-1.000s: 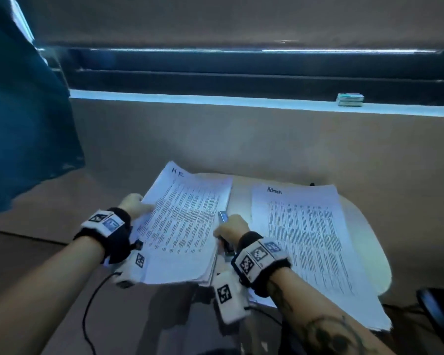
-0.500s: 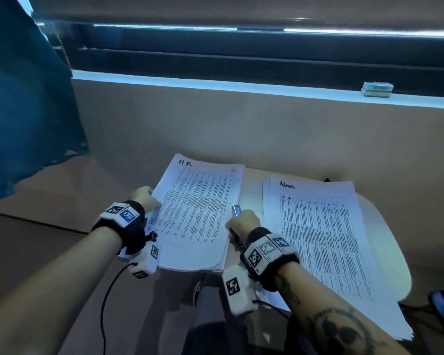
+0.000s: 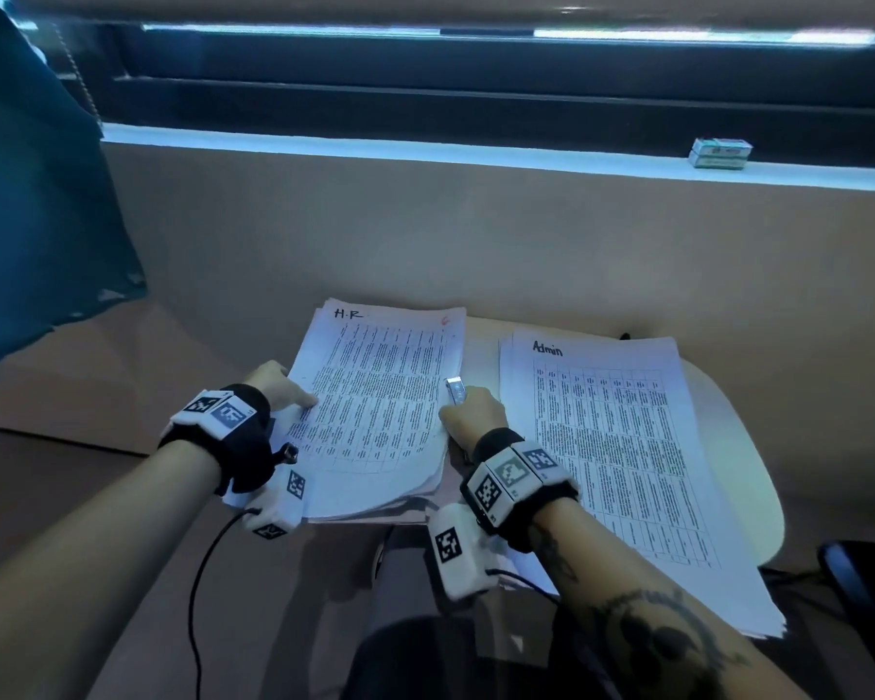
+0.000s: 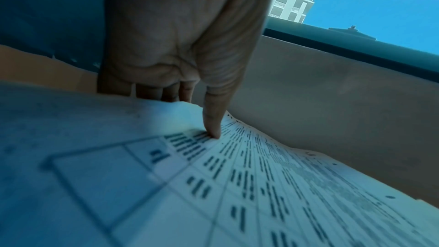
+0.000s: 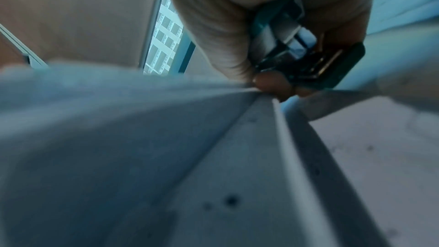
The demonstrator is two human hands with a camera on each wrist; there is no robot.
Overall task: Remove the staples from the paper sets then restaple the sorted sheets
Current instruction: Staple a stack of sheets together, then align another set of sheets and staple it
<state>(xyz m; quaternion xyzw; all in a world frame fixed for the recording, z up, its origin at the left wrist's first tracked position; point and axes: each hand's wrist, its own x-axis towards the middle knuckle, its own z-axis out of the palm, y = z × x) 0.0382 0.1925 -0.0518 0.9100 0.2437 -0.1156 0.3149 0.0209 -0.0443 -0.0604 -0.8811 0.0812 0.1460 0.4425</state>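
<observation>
Head view, H.R stack: a thick pile of printed table sheets [image 3: 375, 411] marked "H.R" at its top, lying on the left part of a small pale table [image 3: 728, 421], its near edge overhanging the table's front.
Left hand: the left hand [image 3: 279, 391] holds the stack's left edge; in the left wrist view the thumb [image 4: 213, 119] presses down on the top sheet [image 4: 237, 176] while the other fingers [image 4: 152, 93] go under the edge, so the pile is pinched between them.
Right hand: the right hand [image 3: 473, 414] sits at the stack's right edge, clenched around a stapler [image 3: 456, 390] whose metal tip pokes out above the knuckles.
Stapler close up: in the right wrist view the stapler [image 5: 306, 52], dark with a teal body and bright metal parts, is wrapped by the fingers [image 5: 270, 82], whose tips touch the paper edge [image 5: 213, 138]; whether they also grip the sheets I cannot tell.
Admin stack: a second pile [image 3: 627, 462] marked "Admin" lies just to the right, apart from the first, reaching past the table's near edge.
Wrists: both carry black bands with white marker blocks, a cable hanging from the left one.
Surroundings: a tan wall behind the table, a light sill with a small box [image 3: 721, 154] on it, a dark teal curtain [image 3: 36, 194] at the left.
</observation>
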